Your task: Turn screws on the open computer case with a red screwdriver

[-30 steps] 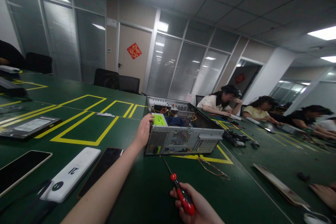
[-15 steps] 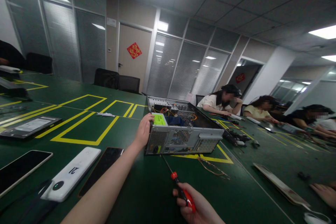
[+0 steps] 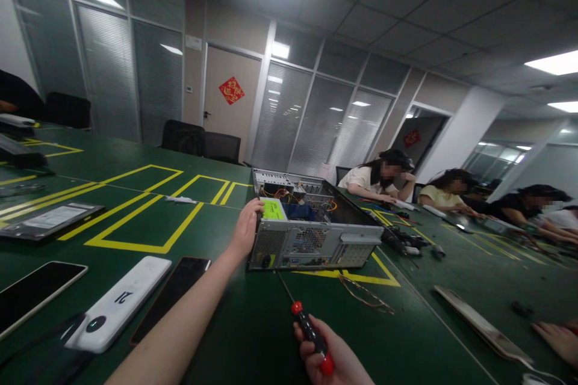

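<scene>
A silver computer case (image 3: 332, 245) lies on the green table without its top cover, its perforated panel facing me. Inside, a bright green label (image 3: 273, 209) sits at the left corner, with loose wires behind it. My left hand (image 3: 246, 228) is wrapped over that corner, gripping the case's left side; some fingertips are hidden behind the edge. In front of the case my right hand (image 3: 321, 346) is closed around the red and black handle of a screwdriver (image 3: 307, 328). The shaft points up and left, its tip close to the case's lower front edge.
Left of me lie a hard drive (image 3: 52, 219), a white device marked 21 (image 3: 124, 301), a phone (image 3: 40, 292) and a dark phone (image 3: 174, 289). Eyeglasses (image 3: 365, 295) rest before the case. Black cables (image 3: 404, 237) and another phone (image 3: 481, 320) are at right, near other people.
My right hand has shifted slightly left, and the screwdriver handle has turned in it, showing more black. My left hand stays on the case. The view has shifted a little.
</scene>
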A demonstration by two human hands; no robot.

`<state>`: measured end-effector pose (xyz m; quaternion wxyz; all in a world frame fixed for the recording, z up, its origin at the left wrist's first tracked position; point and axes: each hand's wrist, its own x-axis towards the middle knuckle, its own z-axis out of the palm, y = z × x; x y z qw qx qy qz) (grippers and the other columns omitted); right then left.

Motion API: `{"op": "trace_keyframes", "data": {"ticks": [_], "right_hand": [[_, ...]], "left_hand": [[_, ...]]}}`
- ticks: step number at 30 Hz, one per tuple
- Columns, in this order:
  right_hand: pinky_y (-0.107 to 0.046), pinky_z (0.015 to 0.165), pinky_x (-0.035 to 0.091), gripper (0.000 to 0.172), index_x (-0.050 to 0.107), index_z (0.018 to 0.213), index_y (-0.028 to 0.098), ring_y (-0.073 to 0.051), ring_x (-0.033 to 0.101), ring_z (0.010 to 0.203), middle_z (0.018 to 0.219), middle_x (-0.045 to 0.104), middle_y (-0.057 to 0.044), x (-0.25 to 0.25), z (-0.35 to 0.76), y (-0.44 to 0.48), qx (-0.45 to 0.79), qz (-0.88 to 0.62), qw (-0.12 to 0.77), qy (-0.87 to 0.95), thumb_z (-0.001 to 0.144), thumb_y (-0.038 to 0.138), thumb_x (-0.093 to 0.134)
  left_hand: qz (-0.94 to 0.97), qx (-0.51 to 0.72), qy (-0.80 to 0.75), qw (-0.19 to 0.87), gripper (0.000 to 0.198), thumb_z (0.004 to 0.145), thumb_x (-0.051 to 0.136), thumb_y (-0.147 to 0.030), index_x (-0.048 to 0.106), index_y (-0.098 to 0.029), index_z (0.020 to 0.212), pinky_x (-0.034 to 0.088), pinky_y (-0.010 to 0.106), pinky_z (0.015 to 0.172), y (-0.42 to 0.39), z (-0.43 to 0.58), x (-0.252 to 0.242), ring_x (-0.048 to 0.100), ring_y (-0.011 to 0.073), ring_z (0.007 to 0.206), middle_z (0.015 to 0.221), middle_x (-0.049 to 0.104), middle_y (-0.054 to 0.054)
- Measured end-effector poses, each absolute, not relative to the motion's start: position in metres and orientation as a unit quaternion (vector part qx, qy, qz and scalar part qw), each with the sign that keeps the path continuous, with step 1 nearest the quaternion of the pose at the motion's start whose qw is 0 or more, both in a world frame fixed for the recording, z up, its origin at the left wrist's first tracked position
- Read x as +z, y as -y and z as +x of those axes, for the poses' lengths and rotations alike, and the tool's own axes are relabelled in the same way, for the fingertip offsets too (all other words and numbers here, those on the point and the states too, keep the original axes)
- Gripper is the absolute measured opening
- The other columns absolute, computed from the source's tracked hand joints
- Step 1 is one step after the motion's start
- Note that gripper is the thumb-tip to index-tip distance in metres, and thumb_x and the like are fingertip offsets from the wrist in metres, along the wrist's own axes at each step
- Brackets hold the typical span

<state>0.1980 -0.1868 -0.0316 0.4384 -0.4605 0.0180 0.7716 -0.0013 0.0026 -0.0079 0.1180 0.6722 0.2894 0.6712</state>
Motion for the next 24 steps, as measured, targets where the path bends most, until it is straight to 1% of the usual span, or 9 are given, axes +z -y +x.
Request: {"op": "trace_keyframes", "data": {"ticks": [3, 5, 8, 10, 13, 18, 21, 24], "right_hand": [[-0.006, 0.03, 0.028, 0.039, 0.057, 0.079, 0.007, 0.001, 0.041, 0.037, 0.061, 0.059, -0.003, -0.035, 0.198, 0.186, 0.782, -0.435, 0.445, -0.039, 0.094, 0.038, 0.039], [-0.005, 0.029, 0.025, 0.037, 0.057, 0.078, 0.008, 0.002, 0.038, 0.036, 0.061, 0.059, -0.003, -0.036, 0.198, 0.186, 0.787, -0.422, 0.448, -0.043, 0.093, 0.039, 0.042], [-0.005, 0.031, 0.027, 0.025, 0.058, 0.08, 0.009, 0.001, 0.038, 0.036, 0.061, 0.059, -0.002, -0.036, 0.198, 0.186, 0.797, -0.414, 0.438, -0.041, 0.087, 0.033, 0.054], [-0.006, 0.032, 0.03, 0.019, 0.059, 0.082, 0.009, 0.0, 0.04, 0.036, 0.054, 0.056, 0.0, -0.036, 0.197, 0.185, 0.802, -0.424, 0.42, -0.024, 0.084, 0.027, 0.059], [-0.006, 0.035, 0.033, 0.021, 0.06, 0.081, 0.007, -0.001, 0.043, 0.037, 0.049, 0.052, 0.002, -0.038, 0.198, 0.184, 0.8, -0.446, 0.402, 0.005, 0.082, 0.028, 0.061], [-0.012, 0.042, 0.043, 0.02, 0.059, 0.075, 0.011, -0.005, 0.051, 0.043, 0.055, 0.057, -0.001, -0.044, 0.199, 0.185, 0.79, -0.464, 0.399, 0.031, 0.081, 0.03, 0.062], [-0.012, 0.039, 0.041, 0.025, 0.06, 0.074, 0.011, -0.005, 0.049, 0.042, 0.052, 0.056, -0.001, -0.046, 0.198, 0.185, 0.789, -0.471, 0.391, 0.046, 0.084, 0.033, 0.058], [-0.009, 0.036, 0.034, 0.032, 0.06, 0.073, 0.009, -0.003, 0.046, 0.04, 0.052, 0.054, 0.0, -0.045, 0.198, 0.184, 0.791, -0.46, 0.401, 0.043, 0.088, 0.035, 0.052]], "left_hand": [[0.67, 0.672, -0.29, 0.121, 0.038, 0.096, 0.022, -0.039, 0.055, -0.019, 0.095, 0.036, 0.044, 0.108, -0.002, -0.001, -0.008, 0.048, 0.0206, 0.122, 0.114, 0.06, 0.01], [0.669, 0.673, -0.29, 0.122, 0.038, 0.096, 0.023, -0.039, 0.055, -0.019, 0.095, 0.036, 0.044, 0.107, -0.002, -0.001, -0.008, 0.048, 0.0208, 0.122, 0.114, 0.06, 0.01], [0.671, 0.671, -0.291, 0.122, 0.038, 0.096, 0.022, -0.038, 0.055, -0.019, 0.095, 0.036, 0.045, 0.108, -0.002, -0.002, -0.008, 0.048, 0.021, 0.122, 0.115, 0.06, 0.01], [0.672, 0.67, -0.293, 0.121, 0.038, 0.096, 0.022, -0.038, 0.055, -0.019, 0.096, 0.036, 0.046, 0.108, -0.002, -0.002, -0.008, 0.048, 0.021, 0.122, 0.115, 0.06, 0.01], [0.67, 0.671, -0.295, 0.119, 0.039, 0.096, 0.022, -0.039, 0.055, -0.019, 0.095, 0.036, 0.045, 0.108, -0.002, -0.002, -0.008, 0.048, 0.0209, 0.122, 0.114, 0.06, 0.01], [0.669, 0.673, -0.292, 0.118, 0.039, 0.096, 0.022, -0.039, 0.055, -0.019, 0.095, 0.036, 0.045, 0.107, -0.002, -0.001, -0.009, 0.048, 0.0208, 0.122, 0.114, 0.06, 0.01], [0.67, 0.673, -0.292, 0.116, 0.038, 0.096, 0.022, -0.038, 0.055, -0.019, 0.095, 0.036, 0.044, 0.107, -0.002, -0.002, -0.009, 0.048, 0.0206, 0.122, 0.114, 0.06, 0.01], [0.673, 0.668, -0.294, 0.116, 0.038, 0.096, 0.021, -0.037, 0.054, -0.019, 0.095, 0.037, 0.044, 0.107, -0.001, -0.002, -0.009, 0.048, 0.0204, 0.122, 0.115, 0.06, 0.01]]}}
